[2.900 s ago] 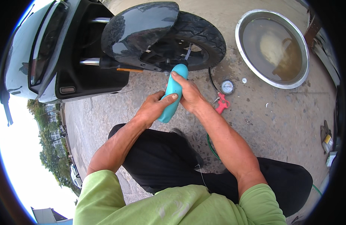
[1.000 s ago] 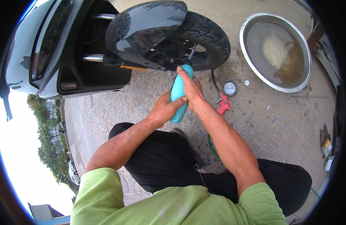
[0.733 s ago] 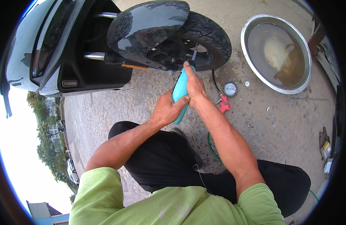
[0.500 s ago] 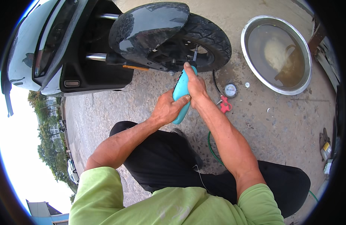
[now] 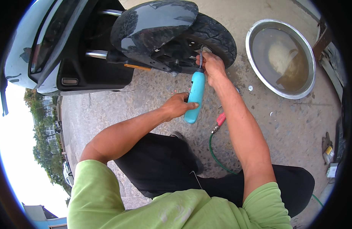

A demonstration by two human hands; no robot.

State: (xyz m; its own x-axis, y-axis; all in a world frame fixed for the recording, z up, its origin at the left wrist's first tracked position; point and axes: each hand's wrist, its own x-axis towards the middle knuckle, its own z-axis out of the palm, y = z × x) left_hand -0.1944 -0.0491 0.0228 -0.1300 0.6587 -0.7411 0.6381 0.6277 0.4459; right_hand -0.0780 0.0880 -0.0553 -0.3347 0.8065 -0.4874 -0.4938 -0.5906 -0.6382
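My left hand point(image 5: 178, 105) is closed around the lower part of a turquoise squeeze bottle point(image 5: 197, 89), thumb across its front. From the bottle's dark cap point(image 5: 200, 70) a thin tube point(image 5: 201, 62) runs up to the spoked wheel rim. My right hand point(image 5: 214, 68) is at the wheel, its fingers closed round this tube near the rim; the fingertips are partly hidden. The black tyre point(image 5: 218, 36) sits under a glossy dark mudguard point(image 5: 155, 23) of a scooter. Whether the tube's tip is on the valve is too small to tell.
A metal basin point(image 5: 249, 49) of murky water stands at the right. A red inflator handle point(image 5: 221, 119) on a green hose point(image 5: 212, 150) lies by my right forearm, its gauge mostly hidden. The scooter's body point(image 5: 50, 42) fills the upper left. A glove point(image 5: 327, 141) lies far right.
My right hand has moved from the bottle's neck up to the tube at the rim. The bottle stands more upright and slightly further right, with my left hand still on it.
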